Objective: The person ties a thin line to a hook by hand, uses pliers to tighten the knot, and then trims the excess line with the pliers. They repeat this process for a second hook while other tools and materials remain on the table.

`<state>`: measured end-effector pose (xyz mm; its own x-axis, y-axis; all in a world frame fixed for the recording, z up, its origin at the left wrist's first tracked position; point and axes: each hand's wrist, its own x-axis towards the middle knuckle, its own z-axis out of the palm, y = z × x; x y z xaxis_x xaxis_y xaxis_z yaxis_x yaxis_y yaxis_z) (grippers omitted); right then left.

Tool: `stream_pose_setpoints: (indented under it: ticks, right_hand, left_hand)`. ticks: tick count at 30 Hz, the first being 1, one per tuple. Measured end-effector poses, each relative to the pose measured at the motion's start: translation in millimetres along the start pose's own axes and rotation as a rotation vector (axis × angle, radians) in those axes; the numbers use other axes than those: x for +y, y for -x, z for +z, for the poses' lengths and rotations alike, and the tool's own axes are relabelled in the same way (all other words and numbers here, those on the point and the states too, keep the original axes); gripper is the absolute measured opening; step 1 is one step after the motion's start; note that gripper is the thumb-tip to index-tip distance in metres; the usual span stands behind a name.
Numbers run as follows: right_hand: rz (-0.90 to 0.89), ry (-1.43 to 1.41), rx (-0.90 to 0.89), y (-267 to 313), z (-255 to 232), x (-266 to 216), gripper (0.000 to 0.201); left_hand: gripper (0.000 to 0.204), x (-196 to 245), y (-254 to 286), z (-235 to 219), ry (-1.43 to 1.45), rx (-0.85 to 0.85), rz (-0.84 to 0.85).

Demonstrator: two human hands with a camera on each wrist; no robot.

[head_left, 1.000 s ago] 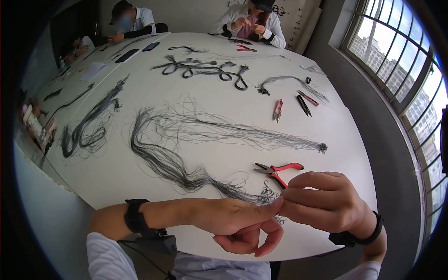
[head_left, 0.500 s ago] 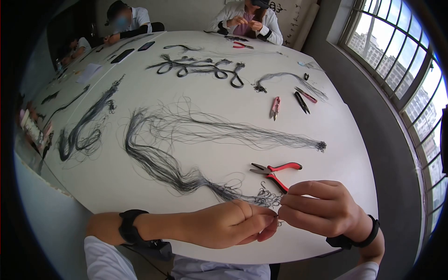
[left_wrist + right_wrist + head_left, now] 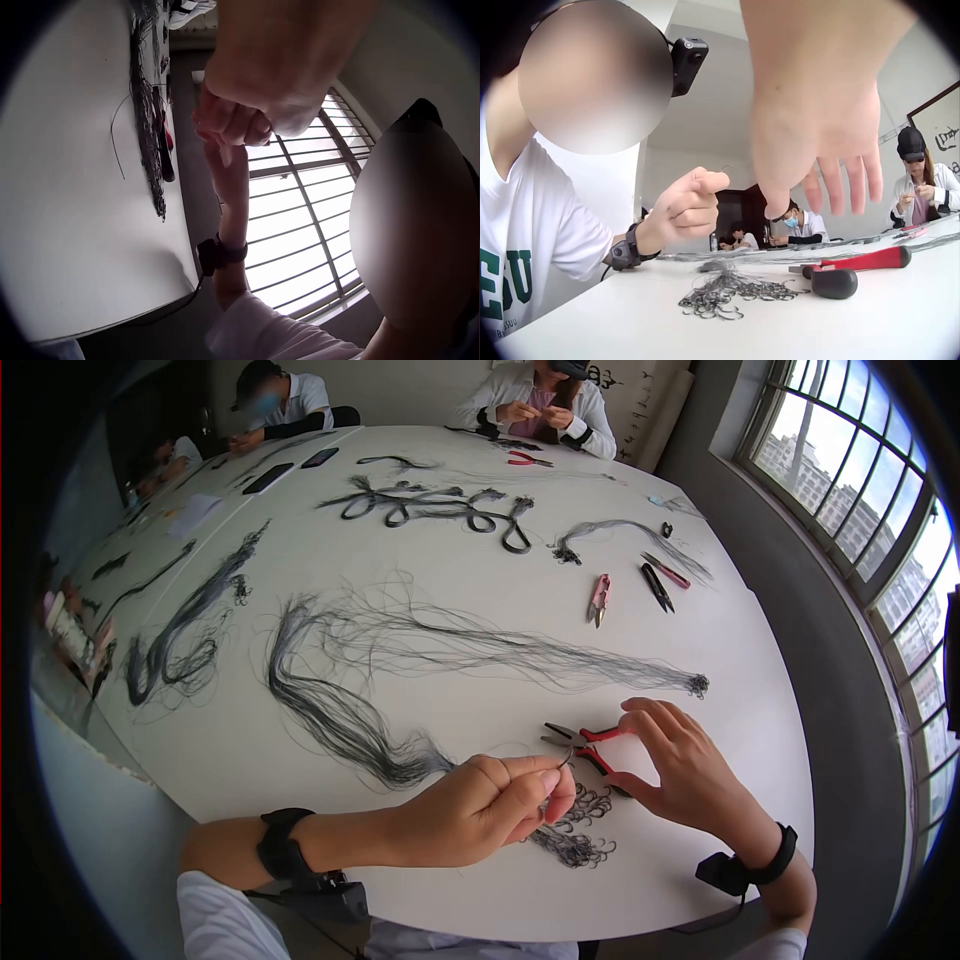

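My left hand (image 3: 490, 810) pinches a small curved fish hook (image 3: 569, 756) between thumb and forefinger, above the table. In the right wrist view the fish hook (image 3: 727, 168) sticks up from those fingertips. My right hand (image 3: 685, 765) is over the red-handled pliers (image 3: 601, 735), thumb and fingers spread on either side of the handles. The pliers lie with their jaws apart. Below the left hand is a cluster of dark fish hooks (image 3: 575, 847), on the end of a long bundle of grey line (image 3: 340, 725).
Another end of knotted line (image 3: 698, 684) lies beyond the pliers. Further off are pink snips (image 3: 599, 600), black snips (image 3: 657, 588) and looped black bundles (image 3: 450, 510). A second bundle (image 3: 170, 645) lies left. Other people sit at the far side; a barred window (image 3: 860, 470) stands right.
The hands were together at the hook; now they are apart. My right hand has let go, opened and moved over the pliers. The left hand has lifted slightly away with the fish hook.
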<state>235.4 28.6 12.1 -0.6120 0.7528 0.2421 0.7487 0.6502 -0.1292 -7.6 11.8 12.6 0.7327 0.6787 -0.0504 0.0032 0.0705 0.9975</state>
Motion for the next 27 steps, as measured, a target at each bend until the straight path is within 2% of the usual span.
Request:
stream_pose_setpoints:
  ticks: [3, 6, 10, 14, 17, 19, 20, 23, 27]
  right_hand:
    - [0.066, -0.079, -0.078, 1.7, 12.3, 8.5, 0.037]
    - [0.047, -0.068, -0.036, 2.2, 14.1, 2.7, 0.028]
    - [-0.043, -0.004, 0.028, 0.1, 21.3, 7.1, 0.020]
    - [-0.028, -0.016, 0.039, -1.3, 30.6, 23.4, 0.019]
    - [-0.022, -0.137, 0.136, -4.2, 26.7, 26.7, 0.019]
    - [0.019, -0.436, 0.101, -5.4, 11.8, 15.4, 0.020]
    - [-0.069, -0.453, 0.132, -6.6, 10.4, 14.7, 0.021]
    - [-0.150, -0.535, 0.099, -7.8, 11.1, 10.4, 0.019]
    - [-0.187, -0.530, 0.084, -7.1, 16.3, 10.5, 0.019]
  left_hand:
    - [0.031, -3.1, -5.7, -1.5, -0.040, 0.093, 0.031]
    - [0.031, -8.0, -9.7, -6.1, -0.041, 0.122, 0.044]
    - [0.030, -10.4, -14.7, -10.2, 0.026, 0.130, -0.040]
    - [0.030, -12.2, -19.2, -15.3, 0.098, 0.105, -0.123]
    - [0.030, -14.3, -19.7, -20.1, 0.172, 0.036, -0.152]
    - [0.031, -13.7, -20.7, -20.2, 0.177, 0.032, -0.172]
    - [0.031, -13.1, -21.2, -20.1, 0.180, 0.026, -0.187]
    - [0.031, -14.2, -21.1, -19.1, 0.136, 0.015, -0.191]
    - [0.032, -11.2, -20.2, -14.4, 0.160, 0.019, -0.186]
